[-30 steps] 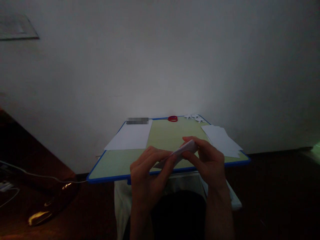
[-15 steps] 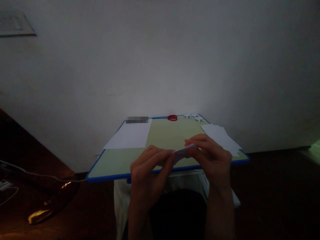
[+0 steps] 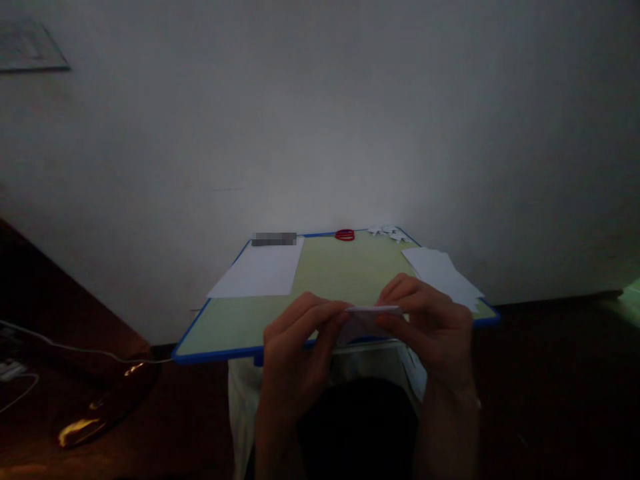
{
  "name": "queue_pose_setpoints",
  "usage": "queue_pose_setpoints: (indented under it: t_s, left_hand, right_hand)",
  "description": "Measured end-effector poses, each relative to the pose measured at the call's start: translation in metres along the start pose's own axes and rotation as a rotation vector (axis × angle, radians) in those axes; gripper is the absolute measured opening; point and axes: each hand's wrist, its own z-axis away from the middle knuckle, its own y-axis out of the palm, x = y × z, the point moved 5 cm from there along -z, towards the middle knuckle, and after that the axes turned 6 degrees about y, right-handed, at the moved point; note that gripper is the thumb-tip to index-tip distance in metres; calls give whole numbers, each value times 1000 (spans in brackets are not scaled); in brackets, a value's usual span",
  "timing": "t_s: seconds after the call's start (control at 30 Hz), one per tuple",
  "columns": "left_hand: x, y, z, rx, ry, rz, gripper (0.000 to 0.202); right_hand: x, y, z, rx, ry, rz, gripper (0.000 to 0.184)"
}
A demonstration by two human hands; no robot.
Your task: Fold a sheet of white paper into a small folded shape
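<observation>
Between both hands, over the near edge of the table, is a small folded piece of white paper (image 3: pixel 364 323). My left hand (image 3: pixel 303 343) pinches its left end between thumb and fingers. The right end sits in the pinch of my right hand (image 3: pixel 433 327), with the thumb on the near face. The paper's top edge runs nearly level, and its near face is in shadow. Parts of its ends are hidden by my fingers.
A light green table (image 3: pixel 225 327) with a blue rim stands against the wall. White sheets (image 3: pixel 260 273) lie at left, more sheets (image 3: pixel 440 270) at right. Red-handled scissors (image 3: pixel 345 235) and several white paper cut-outs (image 3: pixel 387 231) lie along the back. A white cable (image 3: pixel 90 351) runs at left.
The paper has turned from a slant to nearly level, showing more of its near face. My right hand has moved slightly right and down; my left hand stays almost in place.
</observation>
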Motion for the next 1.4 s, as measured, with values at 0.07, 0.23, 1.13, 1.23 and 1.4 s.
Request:
queue_pose_setpoints:
  t_s: [0.07, 0.23, 1.13, 1.23, 1.4]
  left_hand:
    - [0, 0, 0, -4, 6, 1, 13]
    - [-1, 1, 0, -15, 1, 35, 13]
    - [8, 0, 18, -55, -217, 221, 47]
    - [13, 1, 21, -105, -254, 307, 45]
    - [20, 3, 17, -140, -305, 325, 37]
  right_hand:
    - [0, 0, 0, 11, -7, -1, 16]
    - [4, 1, 0, 28, -60, 55, 20]
    - [6, -2, 3, 59, -94, 162, 20]
    - [-1, 0, 2, 76, 16, 152, 13]
    - [-12, 1, 3, 73, 254, 275, 14]
